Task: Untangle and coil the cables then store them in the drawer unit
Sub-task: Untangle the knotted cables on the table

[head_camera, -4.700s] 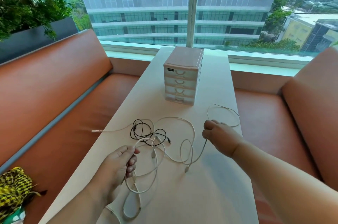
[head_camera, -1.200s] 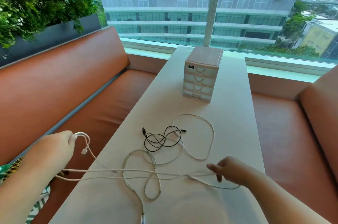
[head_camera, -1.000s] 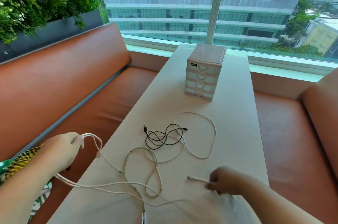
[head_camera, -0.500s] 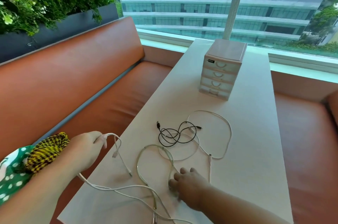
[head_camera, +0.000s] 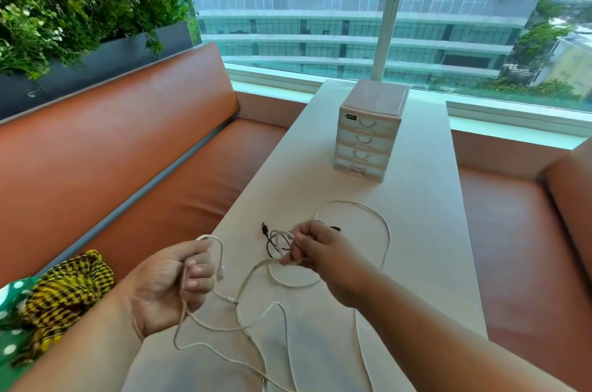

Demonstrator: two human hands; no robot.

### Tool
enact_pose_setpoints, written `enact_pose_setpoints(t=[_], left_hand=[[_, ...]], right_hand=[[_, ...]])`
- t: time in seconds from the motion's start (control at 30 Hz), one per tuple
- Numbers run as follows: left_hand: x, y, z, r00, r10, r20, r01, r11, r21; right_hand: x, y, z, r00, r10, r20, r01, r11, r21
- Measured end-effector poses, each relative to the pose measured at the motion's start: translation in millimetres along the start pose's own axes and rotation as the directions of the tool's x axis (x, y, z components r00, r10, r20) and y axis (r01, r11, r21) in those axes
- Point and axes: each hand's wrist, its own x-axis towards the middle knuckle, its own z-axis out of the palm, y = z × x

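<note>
The right hand (head_camera: 320,250), pressed flat on the table (head_camera: 432,263) a moment ago, now pinches a white cable (head_camera: 253,273) above the black cable (head_camera: 272,242) mid-table, the left hand (head_camera: 166,286) still clutches white cable at the left edge, and the drawer unit (head_camera: 368,132) at the far end bears a dark label (head_camera: 350,117) too small to read.

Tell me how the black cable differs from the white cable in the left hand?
The black cable is dark and looks thinner; the white cable is pale and thicker. The black cable lies bunched in small loops on the table; the white cable is gripped by the left hand and trails in long loose curves. Both are uncoiled and outside the drawer unit.
</note>
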Motion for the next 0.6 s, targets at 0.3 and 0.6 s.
enact_pose_setpoints(t=[0.3,0.6], left_hand=[[9,-2,49,0.999,0.039,0.000,-0.039,0.997,-0.060],[-5,9,60,0.990,0.116,0.086,-0.111,0.992,-0.054]], right_hand=[[-25,-51,3,0.936,-0.179,0.302,0.189,0.982,-0.004],[-47,-45,2,0.901,0.002,0.433,0.211,0.871,-0.443]])
